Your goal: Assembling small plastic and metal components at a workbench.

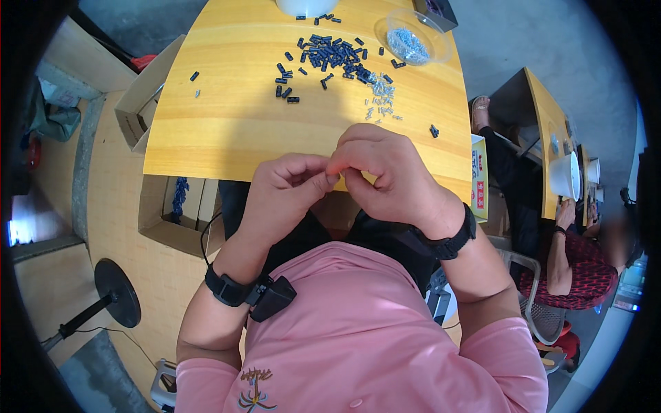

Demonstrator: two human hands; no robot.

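Just past the near edge of the yellow wooden table (200,141), my left hand (284,195) and my right hand (392,171) meet fingertip to fingertip. Both are closed in a pinch, and whatever sits between the fingers is too small or hidden to name. Farther up the tabletop lies a loose heap of small black cylindrical pieces (332,54). Beside it, to the right, small silvery metal pieces (383,91) are scattered. More light-coloured small pieces (407,45) fill part of a clear plastic bowl (446,49) at the far right.
A white container (307,7) stands at the far edge. Below the table's left side, an open cardboard box (160,228) holds dark pieces (180,198). A yellow printed box (478,182) is by the right edge. Farther right, another person (575,272) works near a white bowl (563,177).
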